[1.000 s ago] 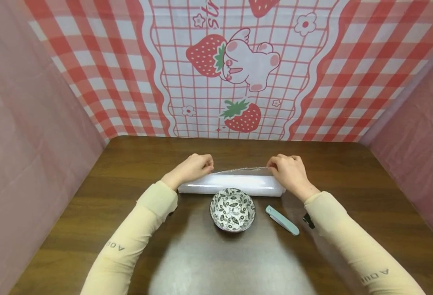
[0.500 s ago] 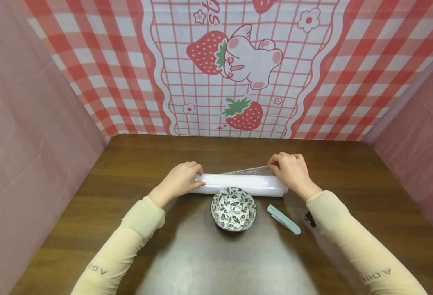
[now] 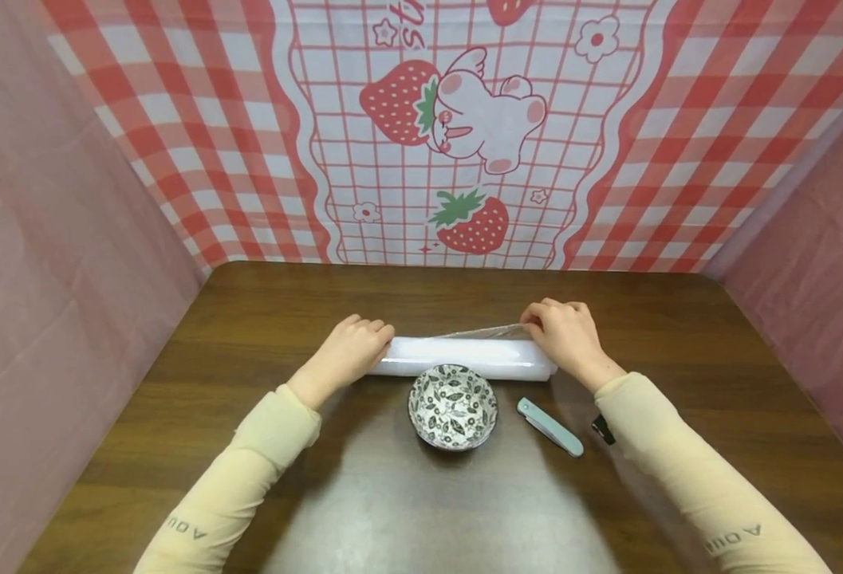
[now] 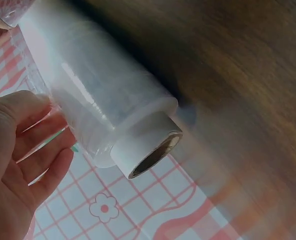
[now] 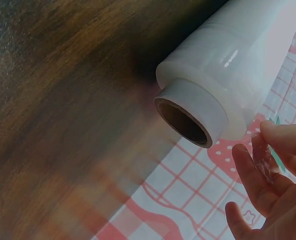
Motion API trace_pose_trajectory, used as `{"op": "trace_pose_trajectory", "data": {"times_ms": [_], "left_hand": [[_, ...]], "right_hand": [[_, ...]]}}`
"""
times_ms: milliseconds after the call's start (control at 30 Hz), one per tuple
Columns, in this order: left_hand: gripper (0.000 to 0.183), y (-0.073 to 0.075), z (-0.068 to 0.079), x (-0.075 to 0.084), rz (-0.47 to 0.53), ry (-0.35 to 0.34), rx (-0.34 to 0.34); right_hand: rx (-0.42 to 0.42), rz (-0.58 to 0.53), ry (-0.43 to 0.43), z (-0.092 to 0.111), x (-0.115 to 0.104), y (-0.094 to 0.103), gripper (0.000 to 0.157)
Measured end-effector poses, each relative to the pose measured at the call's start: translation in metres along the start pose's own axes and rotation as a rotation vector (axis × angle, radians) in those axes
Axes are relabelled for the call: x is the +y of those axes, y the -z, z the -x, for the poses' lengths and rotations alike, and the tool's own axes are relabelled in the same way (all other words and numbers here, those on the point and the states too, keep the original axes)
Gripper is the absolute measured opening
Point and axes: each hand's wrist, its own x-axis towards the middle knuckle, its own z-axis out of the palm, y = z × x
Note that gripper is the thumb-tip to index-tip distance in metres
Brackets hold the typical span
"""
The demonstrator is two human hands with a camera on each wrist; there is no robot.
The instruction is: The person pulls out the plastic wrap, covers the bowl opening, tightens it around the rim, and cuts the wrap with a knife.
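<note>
A roll of plastic wrap (image 3: 471,357) lies across the table, its hollow core showing at both ends in the wrist views. My right hand (image 3: 565,331) pinches the loose edge of the clear film between thumb and forefinger, lifted just behind the roll's right end. In the right wrist view, crumpled film (image 5: 264,159) hangs between its fingers. My left hand (image 3: 349,351) is at the roll's left end, thumb and bent fingers (image 4: 55,172) close together at the film's edge. A bowl (image 3: 453,408) with a dark leaf pattern stands right in front of the roll.
A folded pale-green knife (image 3: 550,428) lies right of the bowl. The wooden table (image 3: 651,335) ends at a strawberry-print cloth (image 3: 478,143) at the back. Pink cloths (image 3: 55,239) hang at both sides.
My left hand has left the lifted film edge and moved left to the roll's end, where its thumb has closed in toward the fingers. The right hand stays, still pinching the film.
</note>
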Motion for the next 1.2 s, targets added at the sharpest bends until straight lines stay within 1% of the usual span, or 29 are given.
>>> {"op": "trace_pose_trajectory", "data": {"times_ms": [100, 167, 267, 333, 467, 500, 633, 767, 833, 900, 1000, 1067, 1133, 1200], "left_hand": [[0.013, 0.0, -0.001, -0.003, 0.034, 0.013, -0.011], [0.012, 0.0, -0.003, -0.007, 0.081, 0.041, -0.055], [0.007, 0.001, -0.006, -0.014, 0.179, 0.116, -0.124], [0.004, 0.001, -0.007, -0.018, 0.262, 0.19, -0.165], [0.008, 0.001, -0.01, -0.024, 0.42, 0.299, -0.215], [0.008, 0.001, -0.01, -0.025, 0.449, 0.321, -0.233], [0.01, 0.003, -0.012, -0.026, 0.52, 0.373, -0.284], [0.016, 0.004, -0.012, -0.026, 0.533, 0.405, -0.322], [0.022, 0.004, -0.012, -0.026, 0.529, 0.4, -0.332], [0.024, 0.004, -0.011, -0.027, 0.503, 0.376, -0.34], [0.016, 0.003, -0.008, -0.029, 0.436, 0.34, -0.332], [0.009, 0.004, -0.006, -0.031, 0.397, 0.327, -0.321], [0.005, 0.005, -0.005, -0.033, 0.379, 0.329, -0.309], [0.004, 0.007, -0.005, -0.034, 0.385, 0.337, -0.303]], "right_hand": [[-0.009, -0.003, -0.001, 0.0, 0.0, 0.0, 0.005], [-0.013, -0.003, -0.001, 0.0, -0.001, 0.001, 0.005], [-0.014, -0.004, 0.001, 0.001, -0.002, 0.001, 0.005], [-0.015, -0.001, 0.004, 0.001, -0.002, 0.002, 0.006], [-0.014, 0.004, 0.006, 0.002, -0.003, 0.003, 0.006], [-0.014, 0.005, 0.006, 0.002, -0.003, 0.004, 0.006], [-0.013, 0.004, 0.003, 0.002, -0.003, 0.005, 0.006], [-0.011, 0.007, 0.005, 0.002, -0.003, 0.006, 0.006], [-0.008, 0.01, 0.003, 0.002, -0.003, 0.007, 0.006], [-0.011, 0.006, 0.002, 0.001, -0.003, 0.007, 0.007], [-0.021, 0.002, -0.003, 0.001, -0.003, 0.006, 0.007], [-0.03, -0.001, -0.004, 0.001, -0.003, 0.006, 0.007], [-0.033, -0.001, -0.007, 0.001, -0.003, 0.006, 0.007], [-0.034, -0.002, -0.009, 0.0, -0.002, 0.007, 0.008]]}}
